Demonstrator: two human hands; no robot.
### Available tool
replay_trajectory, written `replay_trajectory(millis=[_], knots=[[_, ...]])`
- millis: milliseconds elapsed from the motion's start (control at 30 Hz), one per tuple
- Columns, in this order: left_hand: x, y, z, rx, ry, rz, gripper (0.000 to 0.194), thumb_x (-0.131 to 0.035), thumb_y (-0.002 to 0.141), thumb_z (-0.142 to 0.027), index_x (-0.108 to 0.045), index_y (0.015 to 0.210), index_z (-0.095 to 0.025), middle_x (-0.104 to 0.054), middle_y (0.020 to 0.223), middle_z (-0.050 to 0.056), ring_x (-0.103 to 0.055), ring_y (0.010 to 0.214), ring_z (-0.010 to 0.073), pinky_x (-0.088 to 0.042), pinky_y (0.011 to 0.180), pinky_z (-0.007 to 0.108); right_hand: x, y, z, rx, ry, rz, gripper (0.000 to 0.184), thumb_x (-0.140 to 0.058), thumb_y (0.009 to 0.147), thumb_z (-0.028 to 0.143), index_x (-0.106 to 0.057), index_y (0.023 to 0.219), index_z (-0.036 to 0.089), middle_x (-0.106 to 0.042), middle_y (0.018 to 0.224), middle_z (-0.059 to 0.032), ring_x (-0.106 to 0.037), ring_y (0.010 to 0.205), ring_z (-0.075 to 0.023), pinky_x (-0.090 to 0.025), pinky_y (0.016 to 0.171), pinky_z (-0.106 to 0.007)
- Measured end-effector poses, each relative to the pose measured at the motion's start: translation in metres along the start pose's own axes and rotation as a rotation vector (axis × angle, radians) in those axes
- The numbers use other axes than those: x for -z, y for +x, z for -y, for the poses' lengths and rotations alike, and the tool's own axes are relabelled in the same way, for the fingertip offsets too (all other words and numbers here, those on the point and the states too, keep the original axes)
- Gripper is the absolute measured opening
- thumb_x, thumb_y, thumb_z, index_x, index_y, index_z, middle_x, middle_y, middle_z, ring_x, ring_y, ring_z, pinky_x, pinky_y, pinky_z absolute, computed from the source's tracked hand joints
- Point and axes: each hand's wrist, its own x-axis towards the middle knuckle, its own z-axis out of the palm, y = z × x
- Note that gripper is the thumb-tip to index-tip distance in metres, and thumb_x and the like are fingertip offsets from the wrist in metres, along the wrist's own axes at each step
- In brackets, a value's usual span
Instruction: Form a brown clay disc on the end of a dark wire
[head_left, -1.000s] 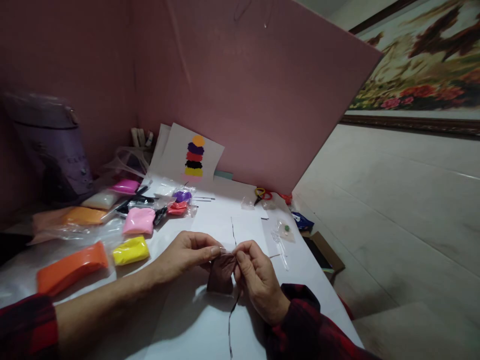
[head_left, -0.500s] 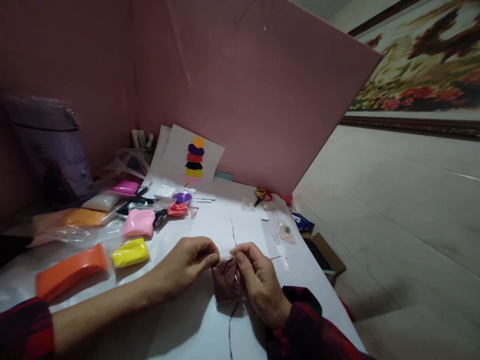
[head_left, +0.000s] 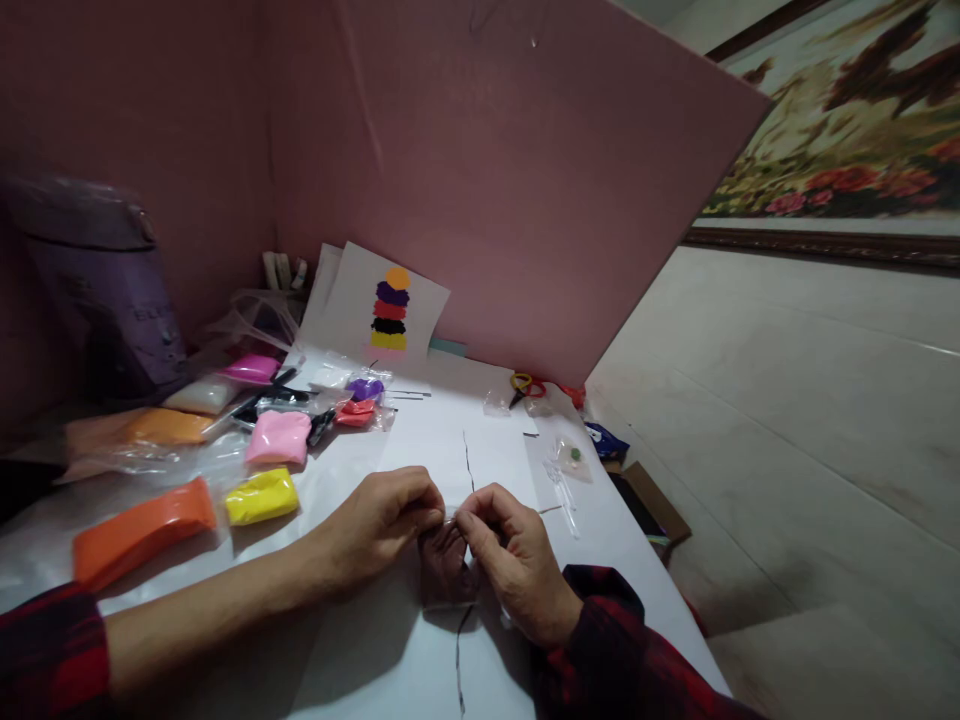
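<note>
Between my hands hangs a small clear bag of brown modelling clay [head_left: 444,568], upright over the white paper. My left hand [head_left: 394,515] pinches the top left of its opening. With thumb and forefinger, my right hand [head_left: 514,550] pinches the same top edge close beside it, so the fingertips almost meet. Beneath the bag a thin dark wavy line [head_left: 460,655] runs along the paper and shows again above my fingers. Packets of yellow clay [head_left: 262,497] and orange clay [head_left: 142,533] lie beyond my left forearm.
Pink clay [head_left: 278,437], purple clay [head_left: 365,388] and red clay [head_left: 355,413] packets lie at the left back. A sheet with coloured shapes [head_left: 390,310] leans on the pink panel [head_left: 480,180]. Scissors [head_left: 523,388] and a small bag with a green piece [head_left: 575,455] lie at the right.
My right fingertips have shifted slightly left along the bag's top, closer to my left fingers. The bag has tilted and bunched a little between them.
</note>
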Motion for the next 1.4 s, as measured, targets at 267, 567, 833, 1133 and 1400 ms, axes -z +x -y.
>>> replay_trajectory(millis=[267, 567, 833, 1133, 1400], knots=[[-0.002, -0.007, -0.004, 0.054, 0.163, 0.127, 0.012, -0.044, 0.083, -0.019, -0.049, 0.073, -0.02, -0.056, 0.071, 0.0, -0.046, 0.063, 0.0136, -0.033, 0.058, 0.025, -0.004, 0.001, 0.005, -0.082, -0.015, 0.041, 0.015, -0.061, 0.078, 0.026, -0.055, 0.067, 0.017, -0.049, 0.056, 0.0042, -0.037, 0.048, -0.0071, -0.028, 0.046, -0.021], [0.0, -0.003, -0.008, 0.104, 0.032, 0.117, 0.011, -0.047, 0.08, -0.024, -0.052, 0.071, -0.019, -0.06, 0.072, 0.002, -0.052, 0.068, 0.0158, -0.038, 0.063, 0.027, -0.004, 0.002, 0.009, -0.061, 0.051, 0.005, 0.017, -0.06, 0.078, 0.028, -0.054, 0.066, 0.017, -0.047, 0.055, 0.0042, -0.038, 0.051, -0.0084, -0.029, 0.049, -0.022], [0.004, -0.005, -0.018, 0.124, 0.149, 0.209, 0.012, -0.041, 0.081, -0.024, -0.044, 0.07, -0.02, -0.057, 0.074, 0.002, -0.049, 0.069, 0.0155, -0.038, 0.063, 0.027, -0.008, -0.002, 0.004, -0.003, 0.043, 0.073, 0.024, -0.056, 0.086, 0.038, -0.053, 0.073, 0.018, -0.055, 0.058, 0.0005, -0.049, 0.053, -0.0113, -0.038, 0.049, -0.023], [-0.004, -0.009, -0.011, 0.163, 0.205, 0.139, 0.012, -0.039, 0.084, -0.025, -0.047, 0.076, -0.019, -0.058, 0.076, 0.003, -0.05, 0.07, 0.0161, -0.037, 0.064, 0.028, -0.013, 0.002, 0.003, -0.022, -0.033, -0.011, 0.017, -0.057, 0.08, 0.027, -0.049, 0.067, 0.019, -0.049, 0.056, 0.0033, -0.043, 0.05, -0.009, -0.033, 0.047, -0.021], [0.01, 0.002, -0.017, 0.267, -0.082, 0.215, 0.023, -0.045, 0.078, -0.042, -0.045, 0.07, -0.02, -0.039, 0.056, -0.006, -0.037, 0.053, 0.0107, -0.03, 0.052, 0.024, -0.004, 0.002, -0.002, 0.011, 0.105, -0.013, 0.023, -0.055, 0.086, 0.038, -0.053, 0.076, 0.017, -0.051, 0.06, 0.0022, -0.045, 0.054, -0.0109, -0.035, 0.052, -0.024]])
